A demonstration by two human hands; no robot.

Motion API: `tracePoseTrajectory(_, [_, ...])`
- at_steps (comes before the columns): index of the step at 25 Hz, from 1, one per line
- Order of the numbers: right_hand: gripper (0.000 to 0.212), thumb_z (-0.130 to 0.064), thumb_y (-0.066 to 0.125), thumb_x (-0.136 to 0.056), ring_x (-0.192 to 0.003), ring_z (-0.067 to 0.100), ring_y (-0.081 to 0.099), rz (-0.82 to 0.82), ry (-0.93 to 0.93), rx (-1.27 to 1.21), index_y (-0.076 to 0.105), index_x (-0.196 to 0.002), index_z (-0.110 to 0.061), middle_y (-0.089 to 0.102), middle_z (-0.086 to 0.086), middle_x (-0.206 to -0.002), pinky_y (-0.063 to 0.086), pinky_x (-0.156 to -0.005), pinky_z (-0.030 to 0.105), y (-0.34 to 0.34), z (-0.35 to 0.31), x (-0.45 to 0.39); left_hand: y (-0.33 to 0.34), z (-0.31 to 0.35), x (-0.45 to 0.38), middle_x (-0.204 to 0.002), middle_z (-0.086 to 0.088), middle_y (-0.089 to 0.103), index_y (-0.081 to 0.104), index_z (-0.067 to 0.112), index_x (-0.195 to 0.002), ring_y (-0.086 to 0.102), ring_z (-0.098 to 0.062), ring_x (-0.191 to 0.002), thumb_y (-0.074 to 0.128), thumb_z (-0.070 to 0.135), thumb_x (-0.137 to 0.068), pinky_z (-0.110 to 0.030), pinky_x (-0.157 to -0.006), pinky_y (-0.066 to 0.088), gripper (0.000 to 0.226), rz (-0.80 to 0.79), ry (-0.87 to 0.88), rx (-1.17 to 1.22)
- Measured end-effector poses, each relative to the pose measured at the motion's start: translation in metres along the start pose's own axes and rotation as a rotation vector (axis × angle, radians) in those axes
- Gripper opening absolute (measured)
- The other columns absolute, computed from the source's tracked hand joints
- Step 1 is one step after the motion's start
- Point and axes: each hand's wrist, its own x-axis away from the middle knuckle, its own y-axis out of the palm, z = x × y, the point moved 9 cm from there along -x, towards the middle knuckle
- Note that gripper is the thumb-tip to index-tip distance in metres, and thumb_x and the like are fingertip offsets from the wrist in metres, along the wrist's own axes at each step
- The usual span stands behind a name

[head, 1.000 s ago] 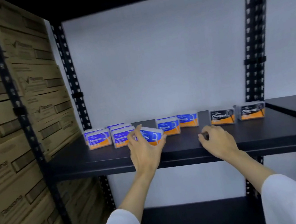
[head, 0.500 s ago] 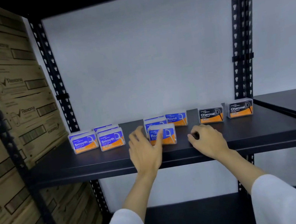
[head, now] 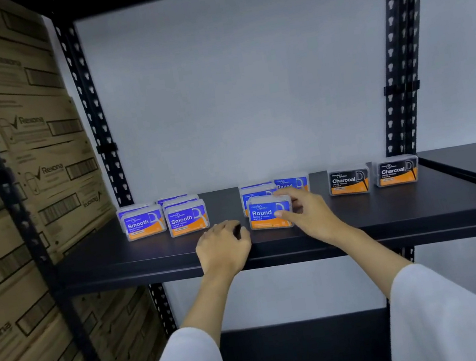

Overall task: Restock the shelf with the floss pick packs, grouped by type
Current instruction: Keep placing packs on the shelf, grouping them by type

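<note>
On the black shelf (head: 391, 212) the floss pick packs stand in three groups. Several blue-orange Smooth packs (head: 187, 219) are at the left, Round packs (head: 290, 183) in the middle, and two black Charcoal packs (head: 347, 181) at the right. A front Round pack (head: 262, 214) stands upright before the other Round ones. My right hand (head: 307, 213) pinches its right end, with fingers on top and the thumb on the front. My left hand (head: 225, 244) rests on the shelf just left of that pack, loosely curled and holding nothing.
Stacked brown cardboard boxes (head: 43, 180) fill the rack at the left. Black perforated uprights (head: 398, 61) frame the bay. A lower shelf (head: 304, 351) lies below my arms, and another shelf (head: 470, 156) adjoins at the right.
My left hand set the Round pack down in front of the Round group, let go and drew back to the left. My right hand moved from the shelf onto that pack.
</note>
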Motion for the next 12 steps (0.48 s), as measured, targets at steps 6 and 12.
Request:
tracePoseTrajectory(6, [0.035, -0.015, 0.063, -0.090, -0.103, 0.014, 0.050, 0.212, 0.062, 0.199, 0.056, -0.124, -0.020, 0.054, 0.011, -0.121, 0.045, -0.068, 0.015, -0.058, 0.028, 0.002, 0.001, 0.001, -0.001, -0.119, 0.009, 0.065, 0.063, 0.030, -0.118, 0.058, -0.014, -0.107, 0.041, 0.040, -0.093, -0.029, -0.085, 0.042, 0.034, 0.000, -0.022, -0.004])
tracePoseTrajectory(12, [0.040, -0.013, 0.061, -0.091, -0.121, 0.023, 0.045, 0.252, 0.113, 0.363, 0.052, -0.130, -0.015, 0.046, 0.016, -0.128, 0.040, -0.083, 0.022, -0.061, 0.036, -0.021, 0.003, -0.002, -0.003, -0.120, 0.009, 0.064, 0.063, 0.030, -0.117, 0.058, -0.014, -0.109, 0.042, 0.039, -0.093, -0.029, -0.087, 0.042, 0.033, 0.017, -0.022, -0.002])
